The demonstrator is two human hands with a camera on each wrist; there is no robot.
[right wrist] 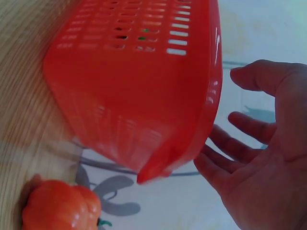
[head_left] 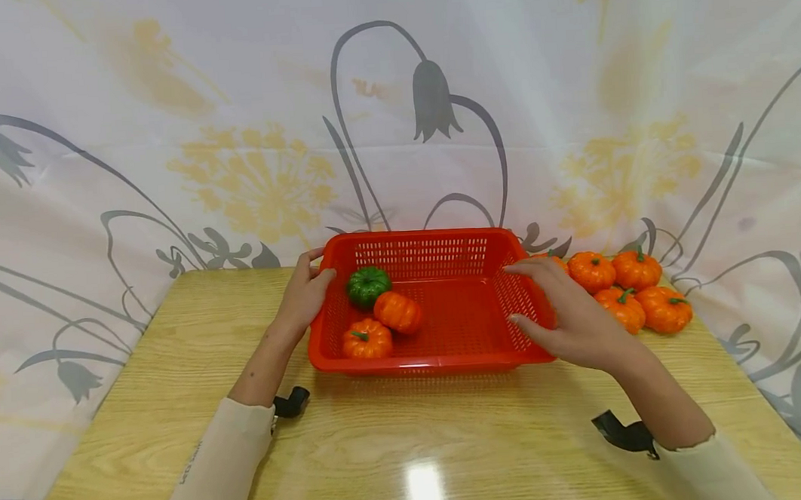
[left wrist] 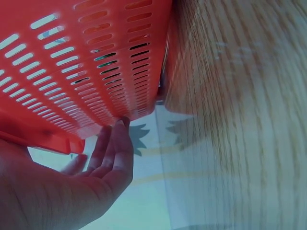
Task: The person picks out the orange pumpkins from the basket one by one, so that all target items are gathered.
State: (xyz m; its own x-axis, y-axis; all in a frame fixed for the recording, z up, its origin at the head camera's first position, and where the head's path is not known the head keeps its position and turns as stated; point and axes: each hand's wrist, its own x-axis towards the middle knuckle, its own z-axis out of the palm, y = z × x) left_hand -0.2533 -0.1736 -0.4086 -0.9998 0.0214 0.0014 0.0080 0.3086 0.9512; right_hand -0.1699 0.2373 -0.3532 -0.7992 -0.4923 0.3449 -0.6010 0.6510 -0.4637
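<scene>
A red plastic basket with slotted walls stands on the wooden table. Inside, towards its left end, are a green mini pumpkin and two orange ones, one orange pumpkin leaning by the green and the other orange pumpkin nearer the front. My left hand grips the basket's left rim, thumb over the top and fingers against the outer wall. Over the right rim, my right hand is spread with thumb and fingers apart; the right wrist view shows its palm beside the rim, holding nothing.
Several orange mini pumpkins are grouped on the table right of the basket, partly behind my right hand. A patterned cloth hangs along the table's back edge. Bare wood shows in front of the basket.
</scene>
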